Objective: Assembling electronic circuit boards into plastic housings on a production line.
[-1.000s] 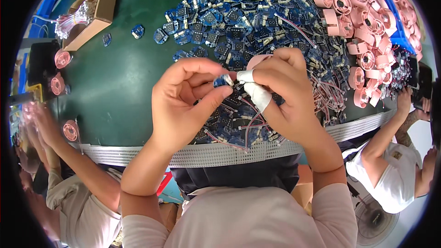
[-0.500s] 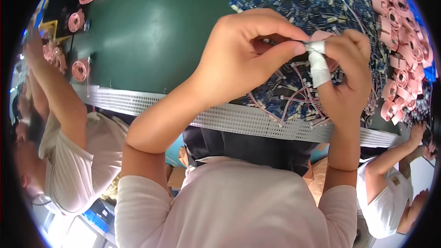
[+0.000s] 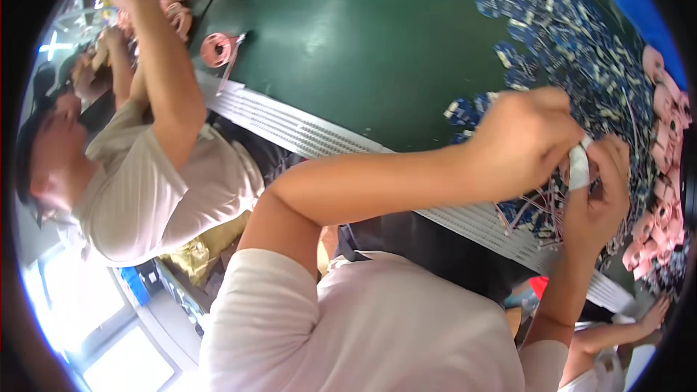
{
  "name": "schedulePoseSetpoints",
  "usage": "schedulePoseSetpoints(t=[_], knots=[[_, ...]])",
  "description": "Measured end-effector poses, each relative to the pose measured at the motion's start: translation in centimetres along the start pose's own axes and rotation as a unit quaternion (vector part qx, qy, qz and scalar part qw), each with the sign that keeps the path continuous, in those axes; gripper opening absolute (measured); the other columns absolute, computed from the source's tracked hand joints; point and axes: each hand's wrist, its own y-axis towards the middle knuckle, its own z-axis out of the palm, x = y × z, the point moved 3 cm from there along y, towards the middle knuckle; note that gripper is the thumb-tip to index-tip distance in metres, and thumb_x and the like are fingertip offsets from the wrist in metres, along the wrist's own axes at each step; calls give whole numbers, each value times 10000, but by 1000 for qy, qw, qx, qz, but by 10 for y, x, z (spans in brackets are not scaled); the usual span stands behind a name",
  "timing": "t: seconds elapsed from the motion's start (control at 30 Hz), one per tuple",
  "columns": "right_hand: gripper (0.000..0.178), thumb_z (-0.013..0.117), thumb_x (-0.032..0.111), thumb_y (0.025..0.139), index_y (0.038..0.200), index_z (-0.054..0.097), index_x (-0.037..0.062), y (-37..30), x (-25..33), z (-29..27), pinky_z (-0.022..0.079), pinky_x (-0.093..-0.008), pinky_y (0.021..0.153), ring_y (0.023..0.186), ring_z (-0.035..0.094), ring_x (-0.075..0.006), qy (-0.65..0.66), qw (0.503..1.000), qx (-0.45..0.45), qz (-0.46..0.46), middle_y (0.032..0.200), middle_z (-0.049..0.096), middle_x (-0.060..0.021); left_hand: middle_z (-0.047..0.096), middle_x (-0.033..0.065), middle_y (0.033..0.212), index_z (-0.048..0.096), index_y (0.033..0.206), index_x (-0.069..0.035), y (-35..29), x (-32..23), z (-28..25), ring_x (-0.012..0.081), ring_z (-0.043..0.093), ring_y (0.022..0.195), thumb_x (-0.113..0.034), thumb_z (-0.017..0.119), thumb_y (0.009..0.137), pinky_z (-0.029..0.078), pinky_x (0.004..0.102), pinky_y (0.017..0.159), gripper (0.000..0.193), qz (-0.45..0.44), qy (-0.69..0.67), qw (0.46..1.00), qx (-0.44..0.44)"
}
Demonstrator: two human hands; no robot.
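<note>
My left hand (image 3: 526, 144) is closed, its fingertips drawn together against my right hand. What it pinches is hidden by the fingers. My right hand (image 3: 601, 192) has white tape (image 3: 578, 167) around its thumb and a finger. It curls around a pink plastic part (image 3: 594, 170), of which only a little shows between the fingers. Both hands are held above a heap of small blue circuit boards (image 3: 559, 36). Thin white-and-red cables with connectors (image 3: 541, 214) lie below them, near the table's front edge.
A pile of pink round plastic housings (image 3: 664, 152) lines the right side. One pink housing with a cable (image 3: 216, 50) lies left on the green tabletop (image 3: 327, 58). A perforated white strip (image 3: 290, 125) edges the table. Co-workers' arms (image 3: 168, 83) reach in at both sides.
The view has turned, so the table and left co-worker appear shifted. My hands stay together, now further right and lower in the picture; my left hand has rolled over, its back hiding its fingertips.
</note>
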Motion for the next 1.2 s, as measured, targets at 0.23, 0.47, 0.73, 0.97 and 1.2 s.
schedulePoseSetpoints(t=[0.23, 0.47, 0.73, 0.97, 1.2], knots=[[277, 591, -4, 735, 1007, 557, -49, 4, 1, 0, 399, -369, 836, 905, 500, -299, 25, 998, 26, -41, 945, 565, -154, 556, 86, 644, 648, 758, -18, 6, 8, -5, 222, 558, 556, 28, 654, 667, 445, 295, 472, 103, -4, -30, 999, -32], [319, 734, 107, 611, 876, 584, 13, -4, 57, 19, 393, -366, 720, 765, 510, -276, -47, 967, 193, -158, 792, 569, -82, 598, 92, 777, 633, 794, 20, 28, 24, -34, 137, 616, 644, 8, 654, 726, 516, 232, 552, 73, -125, -55, 984, -116], [211, 644, -37, 609, 816, 638, 3, 0, 24, 11, 409, -287, 559, 673, 538, -227, 4, 994, 83, -68, 736, 576, -93, 591, 46, 784, 613, 875, 20, 21, 27, -23, 89, 594, 702, 4, 631, 780, 501, 215, 591, 99, -199, -195, 960, -38], [176, 681, 51, 730, 896, 666, -3, 7, -13, 3, 367, -211, 501, 562, 496, -86, 233, 966, 5, 110, 697, 595, -59, 602, 120, 956, 570, 1024, 42, 17, 6, -16, 167, 604, 850, 45, 519, 854, 526, 261, 725, 177, -249, -342, 902, 88], [149, 622, -1, 757, 903, 651, 8, 5, -17, -1, 404, -227, 494, 557, 546, -127, 207, 970, 29, 124, 721, 619, -86, 577, 88, 958, 565, 1030, 37, 15, 6, -7, 137, 591, 850, 68, 558, 820, 525, 231, 695, 213, -236, -297, 919, 111]])
